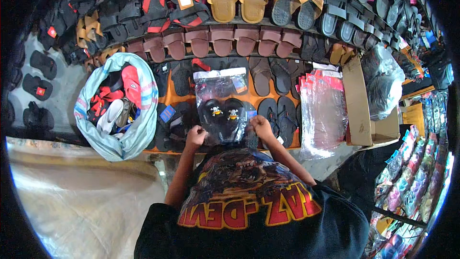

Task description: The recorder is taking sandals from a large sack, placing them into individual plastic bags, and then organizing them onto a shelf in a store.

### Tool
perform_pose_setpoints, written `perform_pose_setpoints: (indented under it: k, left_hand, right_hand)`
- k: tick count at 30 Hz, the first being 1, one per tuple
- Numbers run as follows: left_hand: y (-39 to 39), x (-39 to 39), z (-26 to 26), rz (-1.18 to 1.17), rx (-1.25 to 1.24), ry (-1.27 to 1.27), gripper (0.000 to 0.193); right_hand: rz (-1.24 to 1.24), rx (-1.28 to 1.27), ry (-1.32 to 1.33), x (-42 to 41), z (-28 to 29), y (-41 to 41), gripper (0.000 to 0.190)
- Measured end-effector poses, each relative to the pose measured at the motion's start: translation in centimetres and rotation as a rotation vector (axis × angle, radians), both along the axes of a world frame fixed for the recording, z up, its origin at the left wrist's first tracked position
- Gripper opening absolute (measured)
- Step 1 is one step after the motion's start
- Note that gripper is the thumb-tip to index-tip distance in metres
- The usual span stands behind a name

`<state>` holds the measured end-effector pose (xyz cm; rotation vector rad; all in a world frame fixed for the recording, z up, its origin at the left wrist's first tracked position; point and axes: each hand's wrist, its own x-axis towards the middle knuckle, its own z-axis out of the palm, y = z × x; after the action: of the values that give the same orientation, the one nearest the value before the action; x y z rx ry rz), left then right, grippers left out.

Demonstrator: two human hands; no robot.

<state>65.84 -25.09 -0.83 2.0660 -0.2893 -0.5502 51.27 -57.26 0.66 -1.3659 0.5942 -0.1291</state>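
Before my chest lies a clear plastic bag with a pair of black slippers inside, each bearing a skull-and-crossbones ornament. My left hand pinches the bag's lower left edge, its fingers curled in. My right hand grips the right edge, close to a small blue tag. The bag's silvery strip points away from me. Under and around the bag, rows of dark sandals rest on an orange surface.
At left stands an open pale-blue sack of mixed footwear. On the right are a stack of clear plastic bags and an open cardboard box. Brown slides line the shelf beyond, and wrapped goods hang at far right.
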Motion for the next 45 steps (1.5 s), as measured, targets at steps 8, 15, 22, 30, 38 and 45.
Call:
perform_pose_setpoints:
  k: [8,15,22,30,38,45]
  left_hand:
    - [1.7,-3.5,0.5,-0.121,0.027,0.031,0.021]
    - [0.0,-4.0,5.5,-0.039,0.012,0.120,0.019]
    - [-1.3,-1.4,7.7,0.112,-0.140,0.080,0.048]
    - [-2.7,2.6,16.0,0.085,-0.307,0.185,0.024]
    - [-2.7,3.2,20.8,0.197,-0.449,0.190,0.013]
    - [-2.3,3.5,19.1,0.301,-0.614,0.496,0.019]
  right_hand:
    - [0.075,-0.137,0.081,-3.4,0.1,-0.2,0.016]
    - [0.100,-0.297,0.070,-4.3,-3.7,-1.2,0.016]
    - [0.160,-0.403,0.046,0.3,5.9,-2.5,0.022]
    - [0.050,-0.117,0.056,5.0,14.5,-5.3,0.014]
    - [-0.009,-0.045,-0.045,4.4,22.4,-5.4,0.030]
    - [-0.091,0.055,0.009,4.0,20.6,-4.9,0.013]
